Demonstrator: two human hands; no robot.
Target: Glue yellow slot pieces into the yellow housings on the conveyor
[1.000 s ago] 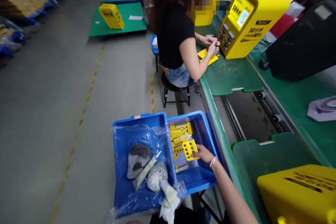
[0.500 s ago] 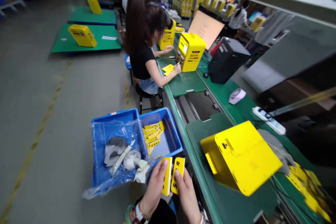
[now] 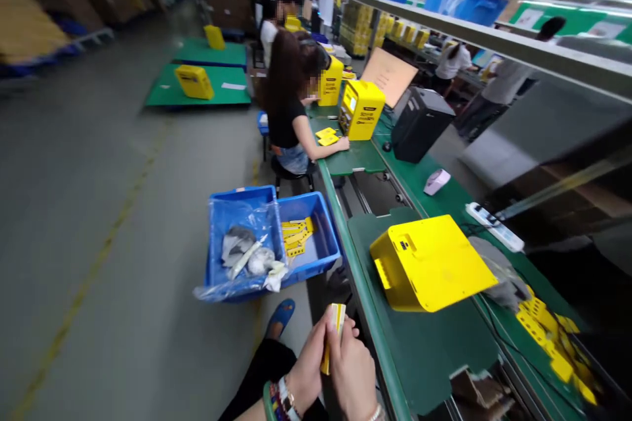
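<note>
Low in the view, my left hand (image 3: 312, 347) and my right hand (image 3: 354, 363) are close together, fingers closed around yellow panels (image 3: 337, 317). The panels stand nearly upright with their narrow, pale edges towards me. They seem to lie face to face, and my fingers hide most of them. To the right, a large yellow housing (image 3: 429, 263) lies tilted on a green work board (image 3: 434, 348), apart from my hands. Ahead to the left, a blue bin (image 3: 320, 268) holds several yellow pieces (image 3: 296, 237) with holes.
Another blue bin (image 3: 213, 243) has a plastic bag and crumpled wrapping in it. A seated co-worker (image 3: 291, 118) is at the line by a yellow box (image 3: 364, 112). A power strip (image 3: 494, 227), grey cloth (image 3: 496, 270) and yellow strips (image 3: 548, 335) lie along the right side.
The two yellow panels, held apart side by side before, are now together between my hands and turned edge-on. My view has shifted, and a blue slipper has come into sight.
</note>
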